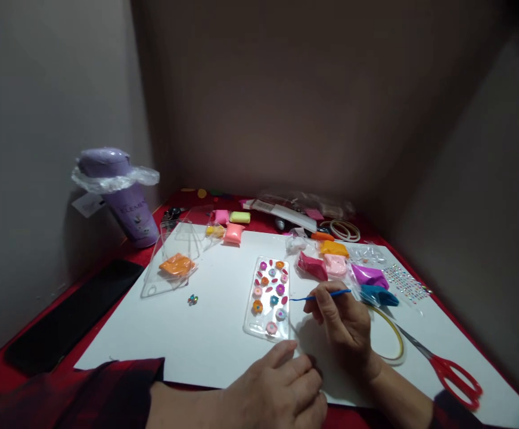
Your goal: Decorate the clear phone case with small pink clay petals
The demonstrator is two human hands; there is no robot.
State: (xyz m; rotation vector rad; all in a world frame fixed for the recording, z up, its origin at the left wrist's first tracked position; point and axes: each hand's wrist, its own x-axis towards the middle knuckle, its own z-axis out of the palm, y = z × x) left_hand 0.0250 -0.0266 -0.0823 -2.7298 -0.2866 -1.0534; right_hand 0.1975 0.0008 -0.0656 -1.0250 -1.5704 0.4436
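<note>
A clear phone case (266, 328) lies flat on the white sheet (187, 345), with several small clay flowers and red petal-like pieces stuck on it. My right hand (342, 322) pinches a thin blue clay modelling tool (317, 297) like a pen. The tool's tip points left, at the right edge of the case near a red petal-like piece; whether it touches is too small to tell. Resting at the near edge of the sheet is my left hand (281, 384), palm down, fingers loosely spread. Its index finger is close to the bottom edge of the case.
Soft clay packets, such as a red one (311, 266) and a purple one (370, 276), lie beyond my right hand. Red-handled scissors (456, 378) and a rhinestone sheet (406, 283) are at right. On the left are a purple tumbler (134, 211), an orange clay packet (177, 265) and a black phone-like slab (80, 310).
</note>
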